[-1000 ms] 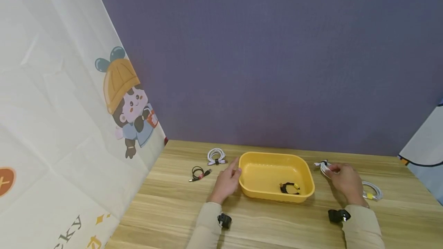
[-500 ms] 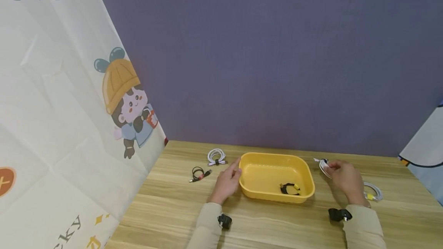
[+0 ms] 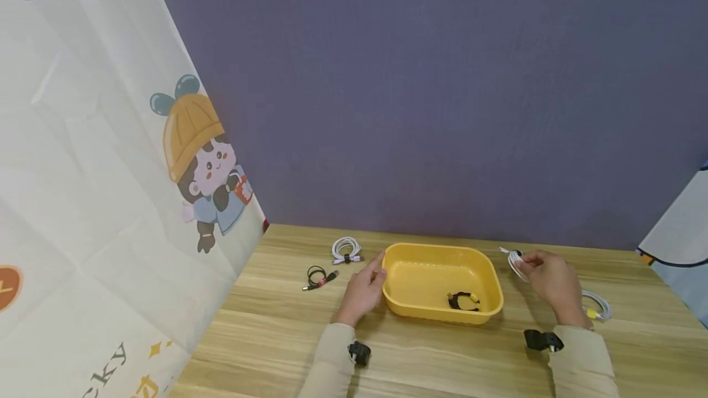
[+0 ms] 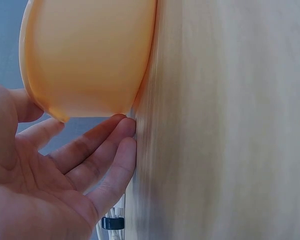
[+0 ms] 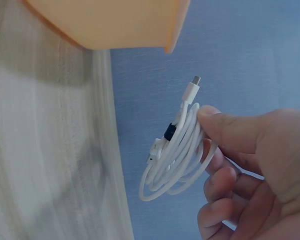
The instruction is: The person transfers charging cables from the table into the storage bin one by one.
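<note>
My right hand (image 3: pixel 555 281) pinches a coiled white USB cable (image 5: pixel 177 150) between thumb and fingers. A black strap binds the coil, and a metal plug points up from it in the right wrist view. The coil hangs above the table, right of a yellow plastic basket (image 3: pixel 431 311). At the basket's left end is my left hand (image 3: pixel 362 292). Its thumb lies at the rim and its fairly straight fingers touch the outer wall (image 4: pixel 90 60). Inside the basket, near the front right, lies a small black cable with a yellow tie (image 3: pixel 463 301).
Left of the basket lie a coiled white cable (image 3: pixel 346 249) with a black strap and a short black cable (image 3: pixel 319 278) with a red tie. Another white cable (image 3: pixel 600 306) with a yellow tie is partly behind my right hand. A dark partition (image 3: pixel 431 109) stands at the table's back.
My right hand has lifted the white USB cable and shifted it slightly left and toward the back. My left hand and the basket have stayed in place.
</note>
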The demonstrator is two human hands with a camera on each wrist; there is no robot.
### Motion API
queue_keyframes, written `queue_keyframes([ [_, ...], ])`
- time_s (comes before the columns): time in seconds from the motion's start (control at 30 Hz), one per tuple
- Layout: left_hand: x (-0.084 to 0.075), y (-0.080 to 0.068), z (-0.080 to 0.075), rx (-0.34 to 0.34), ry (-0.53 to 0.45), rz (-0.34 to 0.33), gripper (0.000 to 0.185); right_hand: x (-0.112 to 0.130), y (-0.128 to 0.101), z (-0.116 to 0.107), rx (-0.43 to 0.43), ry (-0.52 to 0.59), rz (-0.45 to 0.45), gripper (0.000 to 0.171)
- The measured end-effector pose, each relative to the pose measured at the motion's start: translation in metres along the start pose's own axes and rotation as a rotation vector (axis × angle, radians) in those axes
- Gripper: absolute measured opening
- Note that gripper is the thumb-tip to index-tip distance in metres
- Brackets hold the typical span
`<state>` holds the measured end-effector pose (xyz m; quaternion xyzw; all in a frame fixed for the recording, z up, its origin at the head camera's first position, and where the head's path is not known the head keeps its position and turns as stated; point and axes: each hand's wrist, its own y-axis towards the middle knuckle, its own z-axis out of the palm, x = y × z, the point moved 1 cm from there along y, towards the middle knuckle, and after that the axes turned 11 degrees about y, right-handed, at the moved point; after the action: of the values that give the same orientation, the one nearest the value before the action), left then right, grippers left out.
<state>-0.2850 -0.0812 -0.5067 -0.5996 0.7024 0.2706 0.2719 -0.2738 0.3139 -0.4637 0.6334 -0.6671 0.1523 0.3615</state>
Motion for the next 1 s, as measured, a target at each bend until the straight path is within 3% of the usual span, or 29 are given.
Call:
queue_keyframes([
  [1.0, 0.001, 0.000, 0.001, -0.010, 0.029, -0.001, 0.047, 0.035, -0.003, -0.005, -0.016, 0.010, -0.070, 0.028],
])
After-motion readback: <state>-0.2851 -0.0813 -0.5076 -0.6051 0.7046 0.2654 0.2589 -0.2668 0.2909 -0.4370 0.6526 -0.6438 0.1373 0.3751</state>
